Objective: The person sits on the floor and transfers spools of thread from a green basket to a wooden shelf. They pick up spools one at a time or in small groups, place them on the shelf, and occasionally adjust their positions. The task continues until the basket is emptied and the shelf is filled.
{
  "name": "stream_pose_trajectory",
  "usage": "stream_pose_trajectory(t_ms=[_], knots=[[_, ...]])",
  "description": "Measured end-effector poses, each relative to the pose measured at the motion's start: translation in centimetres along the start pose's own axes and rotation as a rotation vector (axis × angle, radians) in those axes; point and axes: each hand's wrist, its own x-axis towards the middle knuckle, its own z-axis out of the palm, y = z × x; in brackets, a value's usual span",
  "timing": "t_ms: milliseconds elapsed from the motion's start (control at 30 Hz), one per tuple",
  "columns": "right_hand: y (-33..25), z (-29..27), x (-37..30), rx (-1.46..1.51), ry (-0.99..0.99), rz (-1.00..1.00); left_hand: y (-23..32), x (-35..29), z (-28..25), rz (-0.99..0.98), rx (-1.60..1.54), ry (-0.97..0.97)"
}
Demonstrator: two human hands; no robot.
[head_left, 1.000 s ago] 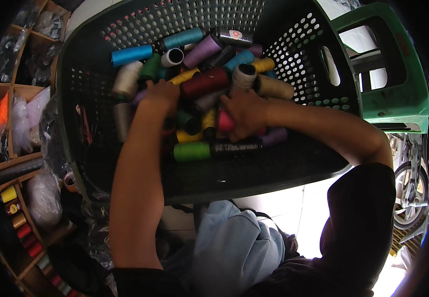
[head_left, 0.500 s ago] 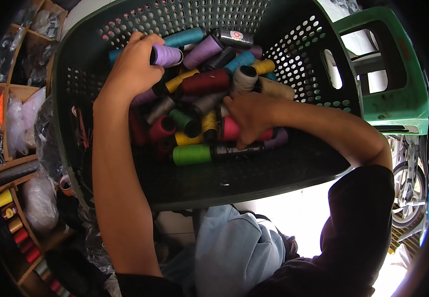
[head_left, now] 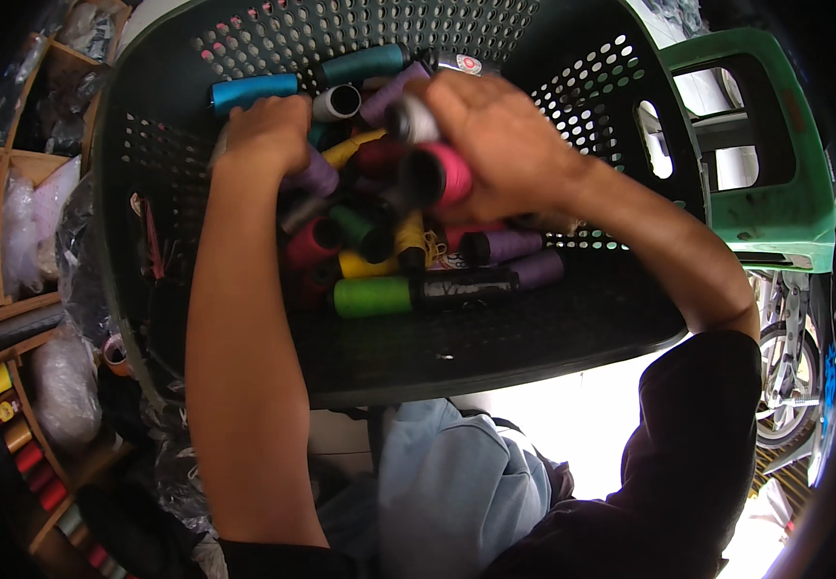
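Observation:
A dark green perforated plastic basket (head_left: pixel 418 372) holds many thread spools in mixed colours. My right hand (head_left: pixel 509 135) is closed around a pink thread spool (head_left: pixel 450 176) and a pale grey thread spool (head_left: pixel 416 121), both raised above the pile and slightly blurred. On the left side of the pile is my left hand (head_left: pixel 271 135), its fingers pointing down and mostly hidden. Against it shows a purple thread spool (head_left: pixel 315 176); whether it is gripped is unclear. A blue spool (head_left: pixel 254 93) lies just beyond this hand. Nearer me rest a lime green spool (head_left: pixel 372 297) and a black spool (head_left: pixel 466 288).
At the left stands a wooden shelf (head_left: pixel 46 164) with plastic-wrapped goods and a row of small spools (head_left: pixel 27 454). A green plastic chair (head_left: pixel 775 207) touches the basket's right side. Beyond it is a bicycle wheel (head_left: pixel 786 381).
My right hand has lifted the pink and grey spools up from the pile. My left hand has come down and slightly nearer; the lilac spool it held no longer shows in it.

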Motion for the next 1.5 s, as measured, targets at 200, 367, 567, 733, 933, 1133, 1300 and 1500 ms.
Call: stream_pose_trajectory(t_ms=[200, 367, 567, 733, 933, 1133, 1300, 1500], knots=[[4.5, -0.4, -0.3, -0.248, -0.041, 0.33, 1.0, -1.0, -2.5, -0.08, 0.085, -0.182], [4.7, -0.6, 0.0, -0.075, -0.158, 0.503, 0.4, -1.3, -3.3, -0.154, 0.022, -0.129], [3.0, 0.0, -0.4, 0.408, -0.282, 0.332, -0.5, -0.7, -3.1, -0.185, -0.193, 0.154], [-0.8, 1.5, -2.0, 0.774, -0.532, 0.248, 0.1, -0.4, -2.7, -0.142, -0.251, 0.404], [-1.5, 3.2, -2.6, 0.77, -0.563, 0.197, 0.7, -0.4, -3.1, -0.133, -0.32, 0.523], [0.8, 3.7, -2.5, 0.487, -0.402, 0.171, 0.6, -0.1, -2.5, -0.155, -0.318, 0.551], [1.3, 6.1, -3.6, 0.363, -0.592, 0.207, 1.1, -0.4, -1.9, -0.114, -0.304, 0.545], [1.9, 8.6, -5.8, 0.41, -0.645, 0.167, 1.7, -0.9, -1.8, 0.023, -0.241, 0.519]])
